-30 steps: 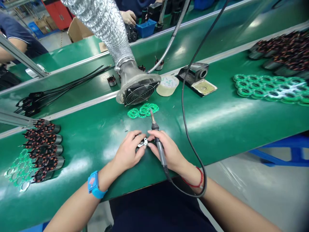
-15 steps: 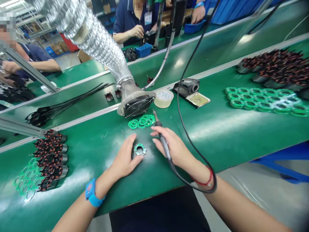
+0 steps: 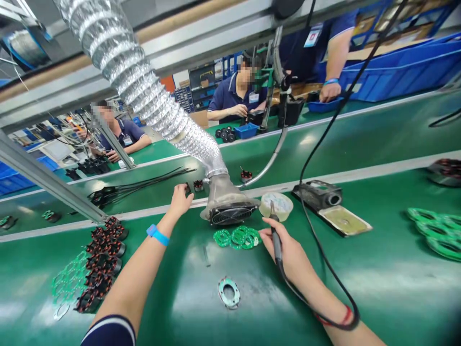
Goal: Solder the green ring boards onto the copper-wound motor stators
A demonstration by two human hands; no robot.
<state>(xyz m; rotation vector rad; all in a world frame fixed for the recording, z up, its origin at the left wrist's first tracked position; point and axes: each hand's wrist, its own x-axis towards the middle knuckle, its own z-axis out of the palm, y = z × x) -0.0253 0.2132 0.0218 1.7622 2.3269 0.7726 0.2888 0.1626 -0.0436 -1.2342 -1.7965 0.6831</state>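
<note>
My right hand point(image 3: 288, 247) is closed around a soldering iron point(image 3: 277, 242), its tip pointing up and away beside the tape roll. My left hand point(image 3: 181, 201) reaches to the far ledge, fingers curled round a small copper-wound motor stator point(image 3: 188, 189) that they partly hide. Just right of it stands another stator point(image 3: 198, 185). On the near bench lies a ring-shaped piece with a green circuit board on top point(image 3: 229, 292), untouched by either hand. Several loose green ring boards point(image 3: 237, 237) lie beneath the fume extractor, left of my right hand.
The fume extractor point(image 3: 232, 214) hangs from a silver duct. A tape roll point(image 3: 284, 204) and soldering iron stand point(image 3: 319, 194) sit behind my right hand. Rows of stators point(image 3: 104, 259) line the left, green boards point(image 3: 437, 230) the right. The iron's cable point(image 3: 320, 250) loops over my right forearm. Co-workers sit opposite.
My left hand has left the ring-shaped piece and moved forward to a stator on the far ledge. My right hand still holds the soldering iron. The view has tilted up.
</note>
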